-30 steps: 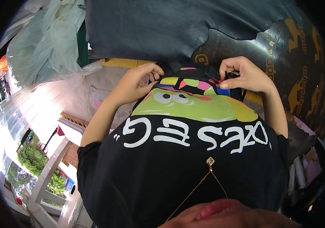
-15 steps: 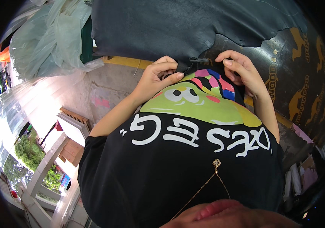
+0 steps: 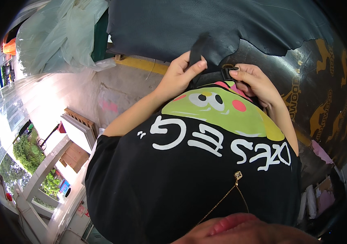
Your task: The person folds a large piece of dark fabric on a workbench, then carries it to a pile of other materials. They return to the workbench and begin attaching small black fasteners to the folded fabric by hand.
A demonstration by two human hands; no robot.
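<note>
My left hand (image 3: 176, 77) pinches a black strap (image 3: 196, 53) between thumb and fingers, and its free end stands up blurred above the hand. At my waist, just to the right, a black buckle (image 3: 226, 74) lies against the shirt. My right hand (image 3: 258, 83) has its thumb and fingers closed on the buckle's right side. Both hands are in front of the printed black T-shirt (image 3: 189, 175). How the strap runs between hand and buckle is partly hidden by the fingers and the shirt.
A large black leather hide (image 3: 161, 34) with a ragged edge covers much of the dark table board (image 3: 307, 97) ahead. Crumpled clear plastic sheeting (image 3: 59, 36) hangs at the far left. A wooden-edged panel (image 3: 78, 132) stands at left, and scraps (image 3: 321, 195) lie at lower right.
My right hand has come in from the right and closed on the buckle. The left hand has lifted the strap's end upward. The view has shifted slightly.
</note>
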